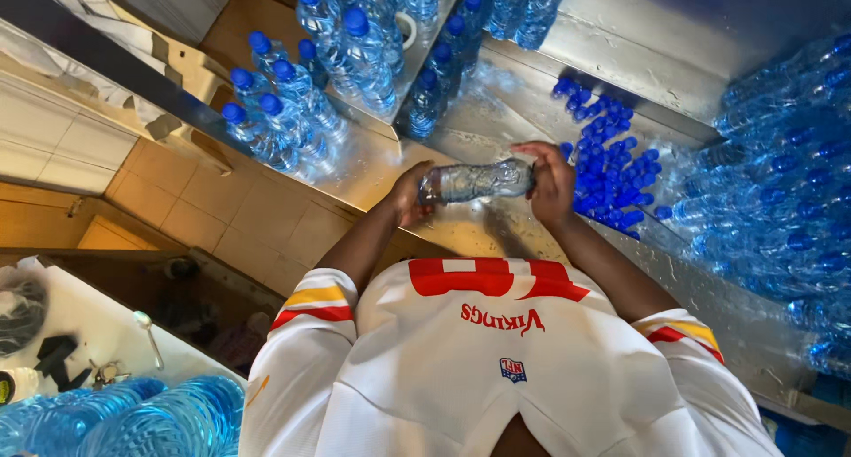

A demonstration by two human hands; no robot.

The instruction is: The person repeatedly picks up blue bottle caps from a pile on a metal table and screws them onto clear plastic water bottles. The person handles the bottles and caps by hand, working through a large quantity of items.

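Above the steel desk (372, 169), the left hand (409, 194) and right hand (551, 184) are gripping opposite ends of a clear bottle (474, 181), beside loose blue caps (612, 169)

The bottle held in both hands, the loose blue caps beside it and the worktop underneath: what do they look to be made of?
The bottle looks like thin clear plastic: see-through, ribbed, glinting. The blue caps look like moulded opaque plastic, alike in shape and colour. The worktop seems to be sheet metal, probably stainless steel: grey, glossy, mirroring the bottles on it. The left hand and right hand grip the bottle's ends.
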